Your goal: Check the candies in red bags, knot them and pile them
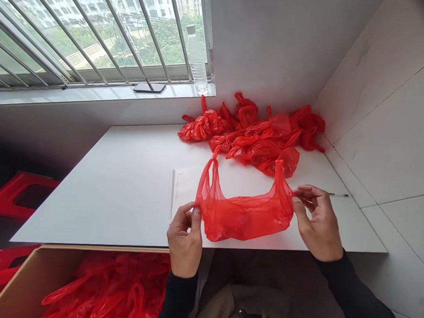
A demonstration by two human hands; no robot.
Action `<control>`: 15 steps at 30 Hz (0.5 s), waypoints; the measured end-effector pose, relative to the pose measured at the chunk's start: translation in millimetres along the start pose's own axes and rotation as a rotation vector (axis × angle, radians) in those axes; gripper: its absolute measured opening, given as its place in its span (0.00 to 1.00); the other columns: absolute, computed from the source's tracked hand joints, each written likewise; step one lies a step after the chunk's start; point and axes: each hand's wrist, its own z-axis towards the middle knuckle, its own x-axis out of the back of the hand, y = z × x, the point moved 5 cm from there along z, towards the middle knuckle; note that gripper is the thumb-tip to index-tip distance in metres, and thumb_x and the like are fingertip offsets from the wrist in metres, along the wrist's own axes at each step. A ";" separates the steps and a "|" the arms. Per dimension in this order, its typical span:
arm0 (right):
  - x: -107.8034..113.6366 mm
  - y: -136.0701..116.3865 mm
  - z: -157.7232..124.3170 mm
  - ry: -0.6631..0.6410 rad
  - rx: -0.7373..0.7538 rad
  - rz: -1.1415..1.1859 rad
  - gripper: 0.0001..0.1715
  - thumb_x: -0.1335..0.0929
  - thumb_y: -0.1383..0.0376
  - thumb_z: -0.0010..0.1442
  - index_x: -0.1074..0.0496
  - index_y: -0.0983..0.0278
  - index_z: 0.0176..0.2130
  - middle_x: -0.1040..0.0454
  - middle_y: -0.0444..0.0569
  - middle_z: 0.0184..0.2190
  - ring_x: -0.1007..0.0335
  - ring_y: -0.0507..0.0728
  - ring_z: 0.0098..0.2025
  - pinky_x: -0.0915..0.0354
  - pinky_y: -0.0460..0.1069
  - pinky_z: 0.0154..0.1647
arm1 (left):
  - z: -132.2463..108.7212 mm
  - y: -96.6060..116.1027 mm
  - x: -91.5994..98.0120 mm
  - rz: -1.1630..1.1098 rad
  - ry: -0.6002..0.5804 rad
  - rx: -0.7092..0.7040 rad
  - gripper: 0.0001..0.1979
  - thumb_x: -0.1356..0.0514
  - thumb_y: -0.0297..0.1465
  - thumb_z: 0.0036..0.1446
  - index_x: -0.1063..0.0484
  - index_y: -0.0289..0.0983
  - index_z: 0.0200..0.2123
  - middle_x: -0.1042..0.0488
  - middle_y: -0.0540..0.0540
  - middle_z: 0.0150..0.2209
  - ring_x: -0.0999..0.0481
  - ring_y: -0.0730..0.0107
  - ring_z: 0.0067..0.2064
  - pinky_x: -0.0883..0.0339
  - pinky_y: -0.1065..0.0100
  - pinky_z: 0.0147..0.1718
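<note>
Cardboard box [20,273], one: standing below the near edge of the table [110,188], towards its left corner, and holding crumpled red bags [106,290]. Left hand [186,239], one: thumb and fingers are closing in a pinch on the left side of the red bag [246,218]. Right hand [319,225], one: thumb and forefinger are pinching the bag's right side, the other fingers curling loosely. Red bag, one: hanging stretched between the hands just over the table's near edge, handles pointing towards the far edge; whether its base is touching the tabletop, one cannot tell. Handling note: both hands should be pulling evenly outwards, gripping at matching heights, the thin film staying taut without straining, sides lining up and creases smoothing out. Paper [186,181]: lying behind the left hand. Pen [339,195], apparently: lying near the right edge. Pile of red bags [254,137]: heaping along the far edge, into the far right corner.
</note>
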 end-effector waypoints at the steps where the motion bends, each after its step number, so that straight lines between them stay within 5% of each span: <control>1: 1.7 -11.7 -5.3 0.050 0.104 -0.002 0.15 0.30 0.63 0.64 0.32 0.58 0.51 0.27 0.49 0.47 0.28 0.59 0.48 0.32 0.56 0.52 | -3.1 1.9 0.1 -0.042 -0.056 0.037 0.11 0.41 0.39 0.64 0.25 0.39 0.44 0.33 0.54 0.22 0.32 0.71 0.24 0.34 0.68 0.27; 3: -9.2 -37.1 -17.0 -0.030 0.328 0.019 0.19 0.31 0.70 0.64 0.33 0.57 0.53 0.27 0.49 0.47 0.29 0.59 0.50 0.32 0.57 0.55 | -9.9 7.1 -3.2 -0.117 -0.155 0.091 0.12 0.43 0.40 0.66 0.26 0.39 0.44 0.30 0.53 0.22 0.29 0.70 0.24 0.30 0.67 0.27; 6: -47.8 -56.3 -31.7 -0.382 0.532 -0.070 0.23 0.36 0.73 0.67 0.35 0.59 0.59 0.26 0.52 0.50 0.30 0.60 0.55 0.32 0.59 0.56 | -17.6 13.9 -9.9 -0.185 -0.221 0.127 0.11 0.43 0.40 0.65 0.28 0.38 0.42 0.23 0.47 0.33 0.22 0.66 0.34 0.25 0.64 0.36; 10: -85.0 -41.8 -45.2 -0.627 0.551 -0.386 0.18 0.39 0.72 0.69 0.31 0.64 0.55 0.23 0.52 0.43 0.27 0.61 0.48 0.42 0.68 0.65 | -25.3 16.1 -22.9 -0.205 -0.227 0.138 0.14 0.34 0.36 0.58 0.32 0.40 0.45 0.24 0.45 0.45 0.22 0.65 0.47 0.27 0.64 0.48; 13: -93.1 -37.3 -64.0 -0.794 0.562 -0.376 0.17 0.39 0.75 0.66 0.28 0.63 0.49 0.25 0.51 0.38 0.27 0.60 0.42 0.32 0.62 0.55 | -28.9 11.4 -37.2 -0.230 -0.185 0.175 0.28 0.27 0.32 0.49 0.35 0.42 0.50 0.26 0.46 0.49 0.23 0.64 0.49 0.28 0.64 0.48; 15: -92.4 -35.6 -71.5 -0.878 0.503 -0.343 0.19 0.39 0.76 0.63 0.27 0.62 0.48 0.25 0.52 0.41 0.27 0.60 0.42 0.28 0.55 0.43 | -28.0 7.3 -43.8 -0.275 -0.126 0.189 0.27 0.27 0.31 0.47 0.35 0.42 0.48 0.25 0.47 0.46 0.22 0.65 0.46 0.28 0.66 0.45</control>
